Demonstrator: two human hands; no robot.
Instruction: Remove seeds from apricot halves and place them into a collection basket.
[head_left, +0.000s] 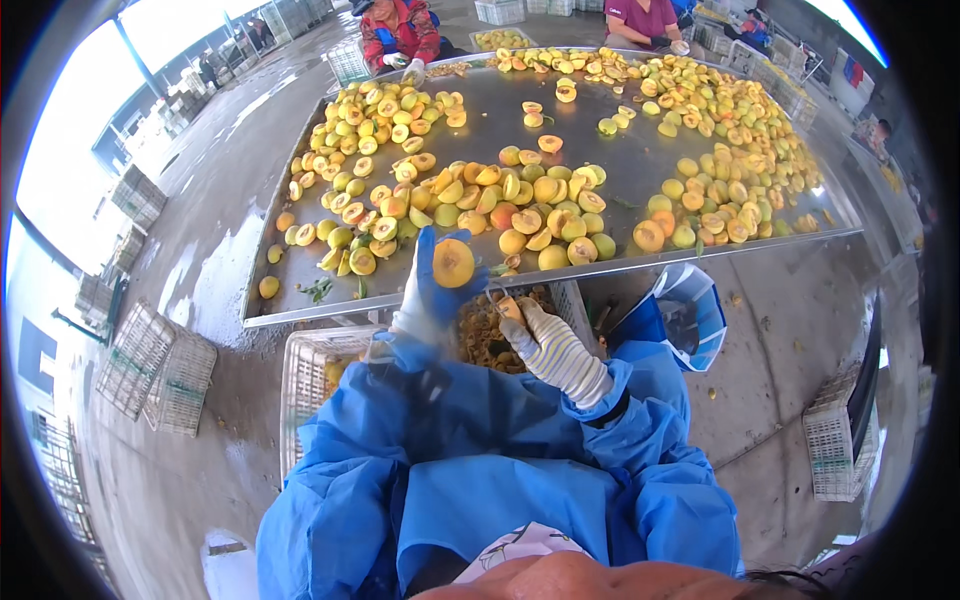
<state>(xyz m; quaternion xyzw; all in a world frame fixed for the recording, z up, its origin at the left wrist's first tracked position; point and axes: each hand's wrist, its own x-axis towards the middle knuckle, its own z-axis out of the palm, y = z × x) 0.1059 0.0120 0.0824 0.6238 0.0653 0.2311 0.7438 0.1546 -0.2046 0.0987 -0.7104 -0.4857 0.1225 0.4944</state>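
My left hand (429, 289), in a blue-and-white work glove, holds a halved yellow peach (453, 262) with its cut face towards me. In a striped knit glove, my right hand (551, 341) grips the wooden handle of a pitting tool (509, 308), whose metal loop points up, apart from the fruit. Just beyond my hands, a pile of halved peaches (480, 196) covers the near part of a metal table (480, 120). Below my hands, a crate of pits and scraps (491, 337) is partly hidden by my arms.
A white plastic crate (300, 390) stands at my left, a blue-and-white container (686, 315) at my right. More peaches (735, 150) heap along the table's right side. Two people (401, 34) (641, 22) work across the table. Stacked crates (157, 367) stand on the wet floor.
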